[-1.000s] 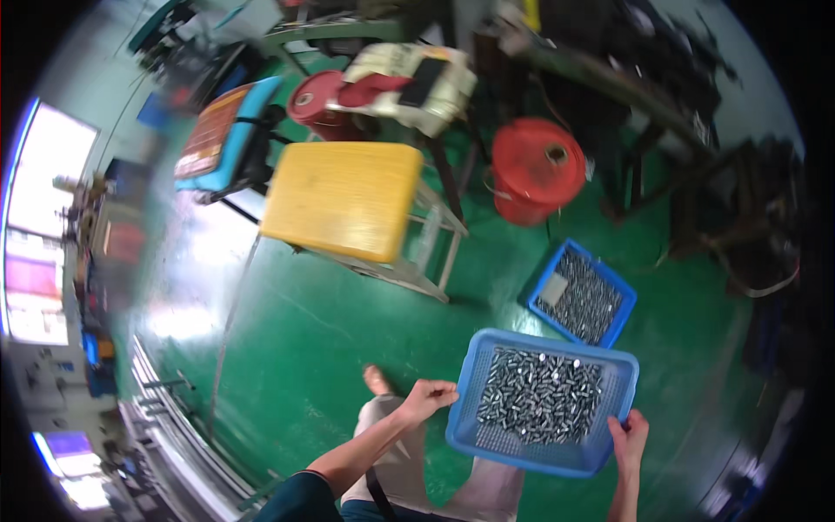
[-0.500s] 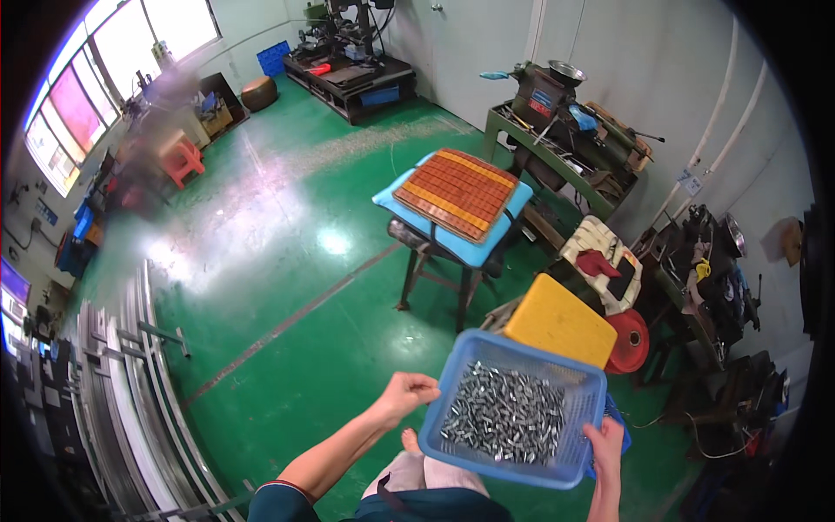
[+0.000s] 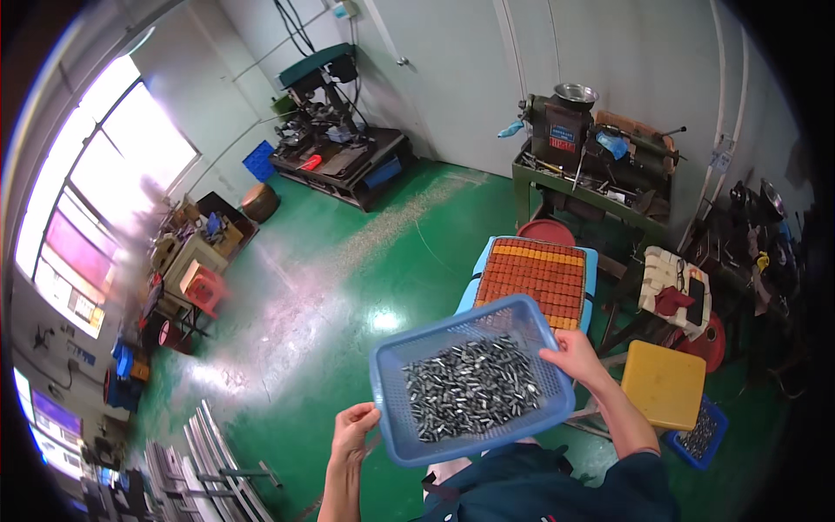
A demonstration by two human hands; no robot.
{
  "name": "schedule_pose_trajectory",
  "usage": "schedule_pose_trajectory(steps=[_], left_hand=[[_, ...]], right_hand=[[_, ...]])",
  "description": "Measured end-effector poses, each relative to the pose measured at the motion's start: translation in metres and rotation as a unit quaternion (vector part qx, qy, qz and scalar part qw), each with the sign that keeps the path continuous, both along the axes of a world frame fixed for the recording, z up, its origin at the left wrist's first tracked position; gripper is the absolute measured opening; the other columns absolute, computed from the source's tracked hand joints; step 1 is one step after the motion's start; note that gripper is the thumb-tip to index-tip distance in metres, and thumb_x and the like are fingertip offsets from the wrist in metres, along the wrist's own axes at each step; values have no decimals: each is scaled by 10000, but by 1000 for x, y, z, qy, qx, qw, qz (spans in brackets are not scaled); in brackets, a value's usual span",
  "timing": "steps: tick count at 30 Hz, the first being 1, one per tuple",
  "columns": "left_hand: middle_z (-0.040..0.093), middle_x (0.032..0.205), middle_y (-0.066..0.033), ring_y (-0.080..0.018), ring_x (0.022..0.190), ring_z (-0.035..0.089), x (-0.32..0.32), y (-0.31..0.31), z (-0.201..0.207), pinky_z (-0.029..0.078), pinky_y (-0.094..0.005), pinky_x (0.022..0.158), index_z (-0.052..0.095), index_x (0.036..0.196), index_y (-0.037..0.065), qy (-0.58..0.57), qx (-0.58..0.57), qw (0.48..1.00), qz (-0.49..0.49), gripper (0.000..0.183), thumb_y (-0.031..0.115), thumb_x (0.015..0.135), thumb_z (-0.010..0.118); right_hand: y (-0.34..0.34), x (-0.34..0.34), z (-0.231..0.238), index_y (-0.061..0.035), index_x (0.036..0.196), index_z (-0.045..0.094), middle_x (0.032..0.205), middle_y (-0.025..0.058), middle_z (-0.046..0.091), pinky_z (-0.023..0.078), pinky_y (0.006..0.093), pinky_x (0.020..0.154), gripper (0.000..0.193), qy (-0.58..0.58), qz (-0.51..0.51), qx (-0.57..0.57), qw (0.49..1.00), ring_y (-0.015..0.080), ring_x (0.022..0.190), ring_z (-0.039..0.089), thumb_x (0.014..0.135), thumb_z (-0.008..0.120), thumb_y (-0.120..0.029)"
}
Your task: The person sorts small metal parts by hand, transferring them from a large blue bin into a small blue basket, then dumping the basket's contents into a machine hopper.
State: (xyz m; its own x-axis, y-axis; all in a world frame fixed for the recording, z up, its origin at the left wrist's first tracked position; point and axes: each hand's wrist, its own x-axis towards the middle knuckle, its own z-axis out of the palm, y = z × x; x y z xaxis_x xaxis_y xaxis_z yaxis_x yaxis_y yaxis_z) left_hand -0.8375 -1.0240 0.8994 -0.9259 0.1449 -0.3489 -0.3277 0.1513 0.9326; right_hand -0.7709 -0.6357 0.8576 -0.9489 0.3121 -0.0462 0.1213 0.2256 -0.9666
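A shallow blue plastic basket hangs in front of my body, held up between both hands. Many small silvery metal pieces, short and cylinder-like, cover its floor. My left hand pinches the rim at the basket's left end. On the opposite end, my right hand grips the rim near the far right corner, thumb over the edge. Just beyond the basket stands a seat with a light blue cushion and a brown-orange beaded mat, partly hidden by the basket.
A yellow stool stands to my right, with another blue basket of metal pieces on the floor beside it. A lathe-like machine lines the back wall; a drill press is farther left. Long metal bars lie at lower left.
The basket has shifted left in view and tilted differently, with my right hand now farther up its right side. My view has turned right; the second blue basket is now uncovered.
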Motion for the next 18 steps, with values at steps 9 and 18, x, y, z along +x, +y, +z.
schedule_pose_trajectory(steps=[9, 18], left_hand=[[586, 679, -13, -74, 574, 480, -317, -86, 17, 349, -198, 550, 615, 828, -30, -19, 42, 999, 2, 118, 33, 728, 608], [595, 730, -35, -97, 674, 526, -595, -49, 34, 396, -220, 634, 615, 834, -39, -9, -22, 986, -168, 129, 36, 729, 610]], right_hand=[[-91, -298, -6, 4, 614, 559, 507, 0, 480, 323, 239, 417, 192, -25, -10, -84, 996, 48, 474, 430, 669, 660, -150], [-111, -455, -8, -22, 639, 537, 575, -29, 465, 320, 224, 449, 144, -32, -197, -91, 976, 42, 534, 409, 700, 648, -91]])
